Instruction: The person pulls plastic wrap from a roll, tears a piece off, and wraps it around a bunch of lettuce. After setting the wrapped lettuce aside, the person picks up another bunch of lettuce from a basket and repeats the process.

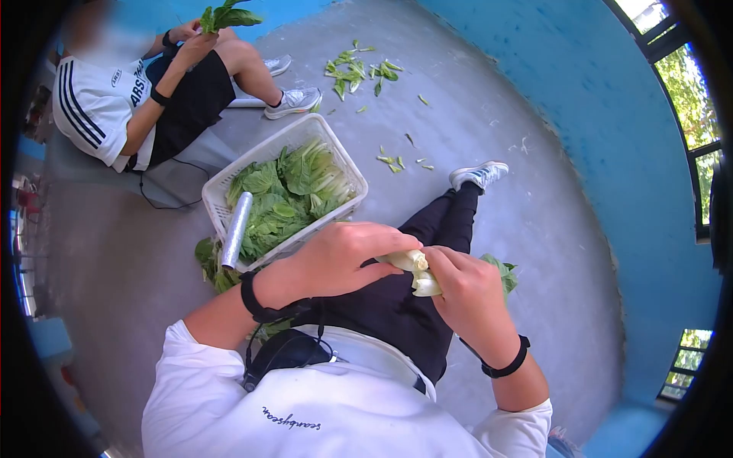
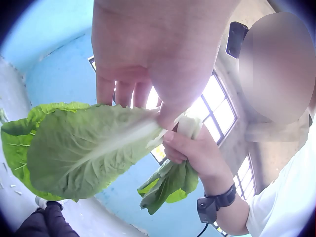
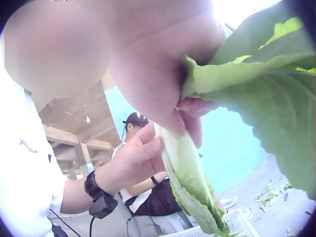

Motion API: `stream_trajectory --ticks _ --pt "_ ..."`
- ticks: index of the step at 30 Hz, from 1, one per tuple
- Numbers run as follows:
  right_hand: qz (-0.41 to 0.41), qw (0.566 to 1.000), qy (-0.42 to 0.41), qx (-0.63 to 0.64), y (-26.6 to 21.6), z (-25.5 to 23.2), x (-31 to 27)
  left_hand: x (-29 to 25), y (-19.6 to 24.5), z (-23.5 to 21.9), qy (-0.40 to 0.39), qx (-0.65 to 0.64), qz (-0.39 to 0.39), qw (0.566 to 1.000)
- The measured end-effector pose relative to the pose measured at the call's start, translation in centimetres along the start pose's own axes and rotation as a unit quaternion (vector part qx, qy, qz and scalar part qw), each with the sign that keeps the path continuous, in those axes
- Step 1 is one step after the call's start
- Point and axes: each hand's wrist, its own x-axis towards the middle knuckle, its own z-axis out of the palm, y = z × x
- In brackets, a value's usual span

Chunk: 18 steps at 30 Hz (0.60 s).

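Cabbage [image 1: 418, 272] held over the lap, both grips pinching its white stalks: left hand [image 1: 343, 256] should steady the base while right hand [image 1: 469, 290] peels one leaf [image 2: 84, 148] cleanly, near the basket [image 1: 340, 149].

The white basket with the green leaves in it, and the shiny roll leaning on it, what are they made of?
The basket looks like white moulded plastic: matt, with a grid of small holes in its walls. The roll looks like clear cling film or thin plastic bags wound on a tube, glossy and silvery where light hits it; which one it is cannot be told.
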Motion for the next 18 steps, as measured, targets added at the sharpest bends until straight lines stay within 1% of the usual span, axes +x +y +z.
stream_trajectory --ticks 5,8,12,14,17,18 --pt "0.022 0.999 -0.018 -0.021 -0.56 -0.20 -0.32 0.12 0.37 0.06 0.010 0.011 0.024 1.000" --pt "0.021 0.999 -0.023 -0.021 -0.56 -0.31 -0.30 0.22 0.45 -0.03 0.005 0.011 0.025 1.000" --pt "0.001 1.000 0.009 -0.007 -0.37 0.09 -0.23 0.46 0.60 -0.41 -0.009 0.003 0.025 1.000" --pt "-0.009 1.000 0.022 0.000 -0.22 0.22 -0.09 0.55 0.50 -0.55 -0.003 -0.009 0.034 0.999" --pt "-0.007 1.000 0.007 0.008 -0.01 0.15 -0.02 0.54 0.17 -0.67 -0.008 -0.018 0.044 0.999" --pt "-0.004 1.000 -0.001 0.031 0.15 0.10 -0.05 0.56 -0.01 -0.63 -0.011 -0.020 0.047 0.999"
